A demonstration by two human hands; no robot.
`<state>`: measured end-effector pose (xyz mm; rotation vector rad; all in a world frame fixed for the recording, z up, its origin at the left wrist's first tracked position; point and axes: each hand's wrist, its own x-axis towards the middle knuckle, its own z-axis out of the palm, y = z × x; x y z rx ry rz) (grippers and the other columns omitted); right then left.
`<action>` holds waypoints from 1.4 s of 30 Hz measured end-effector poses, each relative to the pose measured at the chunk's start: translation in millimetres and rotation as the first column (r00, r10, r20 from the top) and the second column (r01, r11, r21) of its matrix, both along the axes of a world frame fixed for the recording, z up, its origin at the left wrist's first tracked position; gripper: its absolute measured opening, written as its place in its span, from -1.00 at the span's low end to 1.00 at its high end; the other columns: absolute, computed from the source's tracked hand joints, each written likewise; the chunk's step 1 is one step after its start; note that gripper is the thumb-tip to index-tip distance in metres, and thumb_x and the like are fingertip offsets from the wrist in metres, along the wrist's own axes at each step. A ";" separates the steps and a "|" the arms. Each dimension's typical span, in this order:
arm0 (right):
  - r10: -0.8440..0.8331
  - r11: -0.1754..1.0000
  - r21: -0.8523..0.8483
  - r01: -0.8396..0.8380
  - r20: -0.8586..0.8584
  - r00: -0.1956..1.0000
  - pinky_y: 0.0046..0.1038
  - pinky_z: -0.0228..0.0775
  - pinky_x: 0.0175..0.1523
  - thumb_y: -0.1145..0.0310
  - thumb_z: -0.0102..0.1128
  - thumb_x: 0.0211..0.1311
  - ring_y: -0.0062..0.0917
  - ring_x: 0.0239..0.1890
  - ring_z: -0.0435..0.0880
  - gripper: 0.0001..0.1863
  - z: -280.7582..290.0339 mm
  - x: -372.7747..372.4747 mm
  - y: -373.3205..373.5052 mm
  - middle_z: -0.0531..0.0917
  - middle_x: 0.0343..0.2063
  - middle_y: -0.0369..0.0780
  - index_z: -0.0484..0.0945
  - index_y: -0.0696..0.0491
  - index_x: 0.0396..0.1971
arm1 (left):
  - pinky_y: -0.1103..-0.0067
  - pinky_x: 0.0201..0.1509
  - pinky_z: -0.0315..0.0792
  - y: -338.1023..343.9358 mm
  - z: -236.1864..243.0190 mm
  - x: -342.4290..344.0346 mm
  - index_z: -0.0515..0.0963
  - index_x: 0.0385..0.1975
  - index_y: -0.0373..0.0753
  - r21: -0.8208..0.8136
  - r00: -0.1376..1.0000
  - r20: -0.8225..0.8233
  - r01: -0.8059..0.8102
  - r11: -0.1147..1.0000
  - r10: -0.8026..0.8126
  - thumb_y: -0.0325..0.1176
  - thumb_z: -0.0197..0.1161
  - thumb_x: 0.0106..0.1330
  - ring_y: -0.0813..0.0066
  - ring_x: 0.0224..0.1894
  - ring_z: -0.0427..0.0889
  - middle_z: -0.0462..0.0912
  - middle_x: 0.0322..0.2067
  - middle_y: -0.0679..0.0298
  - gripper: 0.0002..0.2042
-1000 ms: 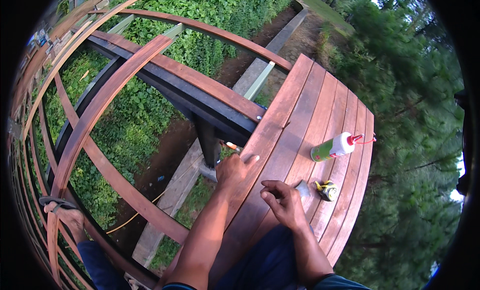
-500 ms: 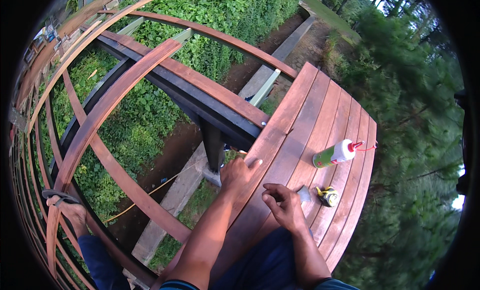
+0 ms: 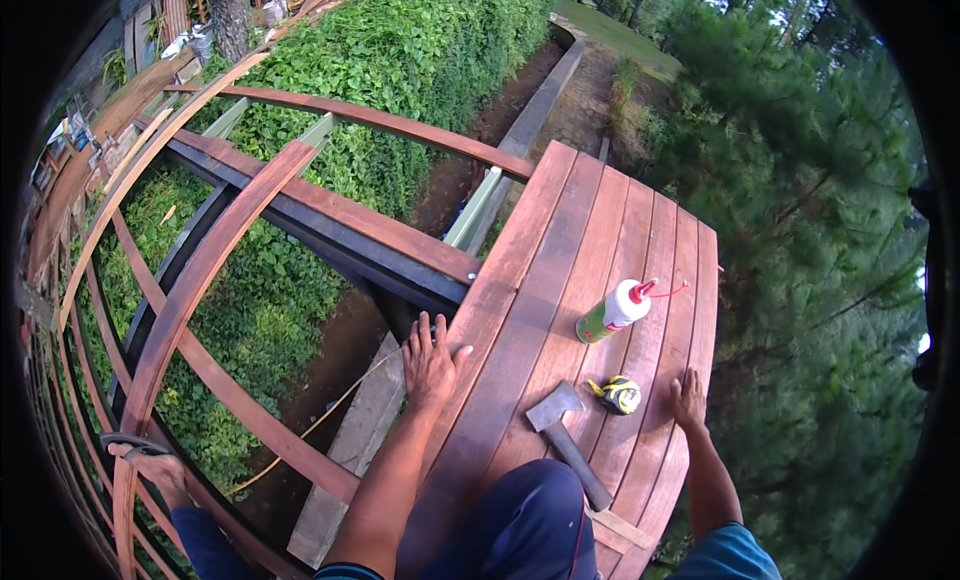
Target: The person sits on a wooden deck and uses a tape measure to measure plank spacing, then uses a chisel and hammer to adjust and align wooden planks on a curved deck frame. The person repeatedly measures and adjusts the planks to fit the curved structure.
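At the left edge of a deck of reddish-brown planks (image 3: pixel 530 290), my left hand (image 3: pixel 432 368) rests with its fingers spread along the edge board. My right hand (image 3: pixel 689 400) lies on the planks near the opposite edge, fingers stretched out and holding nothing. Between the hands lies a hatchet (image 3: pixel 557 408), its grey head pointing away from me and its dark handle toward my knee. Beside its head sits a yellow and black tape measure (image 3: pixel 618 394). Farther up, a white and green glue bottle (image 3: pixel 612 312) with a red nozzle stands on the boards.
On the left, curved wooden strips (image 3: pixel 200 260) cross a black metal beam (image 3: pixel 330 245) over open gaps, with green plants and soil below. My sandaled foot (image 3: pixel 150 462) rests on one strip. A short light wood piece (image 3: pixel 622 530) lies by my knee (image 3: pixel 530 510). Trees stand beyond the deck.
My right hand has moved right, from beside my left hand to the far side of the planks, uncovering the hatchet. My left hand has spread its fingers at the edge. The view has shifted.
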<state>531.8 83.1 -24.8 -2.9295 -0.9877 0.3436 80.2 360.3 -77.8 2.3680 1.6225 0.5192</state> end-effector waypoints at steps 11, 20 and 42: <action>0.132 0.988 0.054 -0.142 0.163 0.978 0.05 -0.38 0.69 -0.18 -0.12 0.47 -0.07 0.69 -0.05 -0.09 -35.7 -1.1 -25.4 0.07 0.64 0.01 0.06 0.12 0.63 | 0.13 0.37 0.42 273.6 41.6 89.8 0.57 0.18 -0.41 -0.028 0.819 0.523 0.295 0.955 -0.237 0.15 0.09 0.59 -0.05 0.17 0.63 0.69 0.10 -0.10 -0.37; 0.151 0.988 0.000 -0.153 0.164 0.975 0.06 -0.37 0.69 -0.36 -0.25 0.48 -0.06 0.69 -0.03 -0.01 -34.6 3.9 -23.8 0.09 0.63 0.05 0.09 0.16 0.60 | 0.32 0.04 0.70 375.9 33.6 215.8 0.54 0.14 -0.62 -0.832 0.934 0.347 0.266 0.487 0.083 0.62 -0.04 0.35 0.11 -0.08 0.82 0.74 -0.03 -0.22 0.10; 0.135 0.978 -0.145 -0.149 -0.098 0.986 0.04 -0.39 0.70 -0.25 -0.19 0.60 0.08 0.70 -0.26 -0.02 -19.2 13.5 -18.7 -0.20 0.66 0.12 -0.17 0.20 0.65 | 0.14 -0.12 0.68 320.6 0.4 297.7 0.65 -0.19 -0.57 -0.710 0.997 0.032 -0.031 0.704 0.076 0.48 0.44 0.12 -0.15 -0.18 0.81 0.76 -0.26 -0.26 -0.07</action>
